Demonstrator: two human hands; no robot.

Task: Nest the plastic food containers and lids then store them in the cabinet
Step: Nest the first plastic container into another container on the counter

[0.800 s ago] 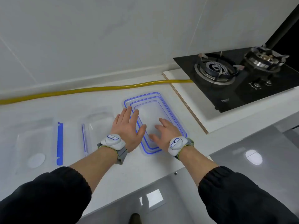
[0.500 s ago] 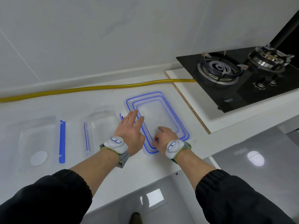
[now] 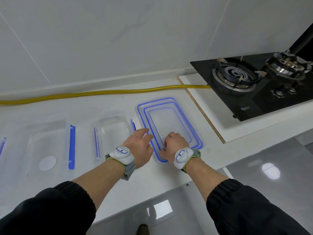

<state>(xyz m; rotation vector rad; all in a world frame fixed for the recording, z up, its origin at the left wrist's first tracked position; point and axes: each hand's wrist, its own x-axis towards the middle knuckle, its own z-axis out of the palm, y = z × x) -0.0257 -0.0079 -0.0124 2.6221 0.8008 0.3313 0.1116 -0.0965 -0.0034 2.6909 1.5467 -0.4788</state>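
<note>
Three clear lids with blue seals lie nested flat in a stack of lids [image 3: 171, 122] on the white counter [image 3: 152, 173]. My right hand [image 3: 172, 143] rests on the stack's near end, fingers curled and thumb at its near-left rim. At the stack's left edge, my left hand [image 3: 140, 146] touches the rim with bent fingers. A clear small container [image 3: 115, 131] with blue side clips stands just left of my left hand. A larger clear container [image 3: 47, 146] with a round white label and a blue clip [image 3: 72, 146] sits further left.
A yellow hose [image 3: 101, 93] runs along the back of the counter to a black gas hob [image 3: 257, 85] on a raised white slab at the right. The counter's front edge is close below my wrists. Another blue clip shows at the far left edge.
Both hands have drawn back toward the near end of the lids and gone from flat with spread fingers to curled. The left hand slid off the lids to their left edge.
</note>
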